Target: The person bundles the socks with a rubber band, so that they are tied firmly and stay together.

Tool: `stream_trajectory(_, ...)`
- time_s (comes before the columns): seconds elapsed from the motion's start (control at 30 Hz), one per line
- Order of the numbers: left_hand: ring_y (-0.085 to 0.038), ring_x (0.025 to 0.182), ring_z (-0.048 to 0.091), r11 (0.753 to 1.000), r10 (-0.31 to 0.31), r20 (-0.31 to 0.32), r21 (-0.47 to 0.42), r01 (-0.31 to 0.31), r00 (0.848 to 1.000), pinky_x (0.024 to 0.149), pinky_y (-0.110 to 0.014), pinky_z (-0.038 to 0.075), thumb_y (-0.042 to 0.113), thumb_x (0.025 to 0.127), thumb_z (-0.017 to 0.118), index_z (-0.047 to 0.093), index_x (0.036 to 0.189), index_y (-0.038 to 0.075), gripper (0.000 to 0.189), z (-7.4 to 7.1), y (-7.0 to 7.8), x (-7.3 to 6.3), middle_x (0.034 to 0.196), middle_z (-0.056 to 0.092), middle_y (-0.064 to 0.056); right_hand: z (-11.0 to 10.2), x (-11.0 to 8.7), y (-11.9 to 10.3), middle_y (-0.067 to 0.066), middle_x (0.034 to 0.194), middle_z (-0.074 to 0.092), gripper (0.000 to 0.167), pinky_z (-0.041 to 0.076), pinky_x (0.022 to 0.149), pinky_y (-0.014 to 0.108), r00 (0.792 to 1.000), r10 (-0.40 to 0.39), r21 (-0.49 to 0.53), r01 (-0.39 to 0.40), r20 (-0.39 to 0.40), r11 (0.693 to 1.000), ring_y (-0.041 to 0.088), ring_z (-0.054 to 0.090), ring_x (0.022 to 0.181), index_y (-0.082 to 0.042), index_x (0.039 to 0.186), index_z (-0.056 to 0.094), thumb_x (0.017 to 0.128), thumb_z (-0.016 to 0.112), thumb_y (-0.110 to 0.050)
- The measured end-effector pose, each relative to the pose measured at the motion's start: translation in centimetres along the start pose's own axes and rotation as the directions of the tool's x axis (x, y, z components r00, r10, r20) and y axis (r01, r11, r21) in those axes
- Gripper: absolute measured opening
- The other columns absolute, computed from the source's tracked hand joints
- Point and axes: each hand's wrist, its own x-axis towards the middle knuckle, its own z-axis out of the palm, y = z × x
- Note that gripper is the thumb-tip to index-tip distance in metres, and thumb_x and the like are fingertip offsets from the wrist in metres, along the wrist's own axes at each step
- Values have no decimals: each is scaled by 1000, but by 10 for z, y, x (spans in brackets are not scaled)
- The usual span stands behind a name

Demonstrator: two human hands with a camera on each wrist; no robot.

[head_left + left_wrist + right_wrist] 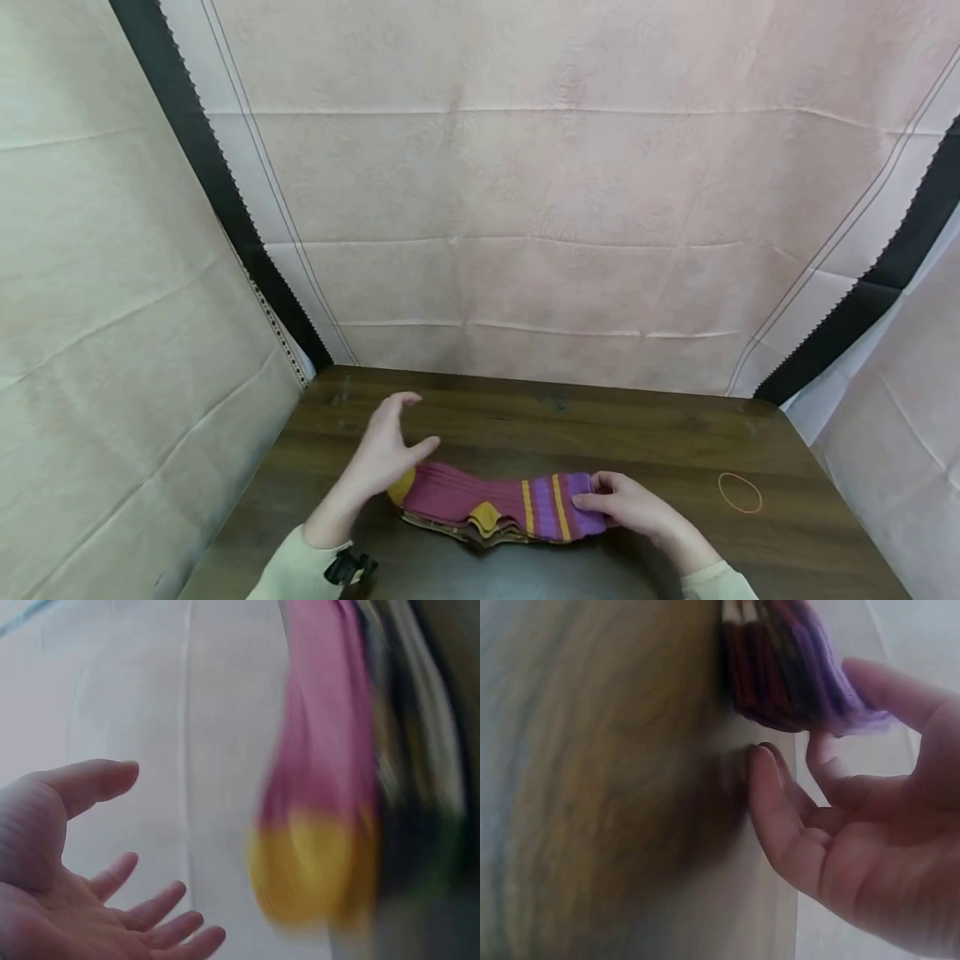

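Observation:
A stack of socks lies on the table, with a maroon sock (480,497) on top that has yellow toe and heel and a purple-and-yellow striped cuff. At the cuff end my right hand (628,502) pinches the purple edge between thumb and fingers. Several folded layers (769,671) show there in the right wrist view. Beyond the yellow toe (307,870), my left hand (386,452) hovers with thumb and fingers spread, apart from the socks. Darker socks (442,525) peek out beneath the maroon one.
A thin rubber band (741,493) lies on the brown wooden table (645,425) to the right of my right hand. Pale cloth walls (525,208) stand behind and at both sides. A black band-like device (348,568) is on my left wrist.

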Motion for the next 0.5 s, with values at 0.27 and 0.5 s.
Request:
stream_trajectory(0.27, -30, 132, 57, 985, 174, 246, -49, -168, 954, 112, -47, 47, 27, 92, 85, 56, 139, 9, 58, 80, 70, -4, 139, 59, -9, 3, 14, -1, 15, 103, 69, 44, 64, 69, 38, 1000, 27, 206, -24, -15, 978, 22, 70, 84, 4, 121, 56, 101, 75, -29)
stream_trajectory(0.5, -10, 98, 54, 971, 151, 423, 104, -214, 894, 79, -32, 52, 40, 80, 96, 58, 123, 18, 61, 145, 91, -9, 114, 59, 1, 3, 34, 0, 18, 106, 68, 51, 65, 74, 36, 991, 61, 269, -28, -116, 963, 22, 72, 85, 9, 128, 53, 103, 73, -32)
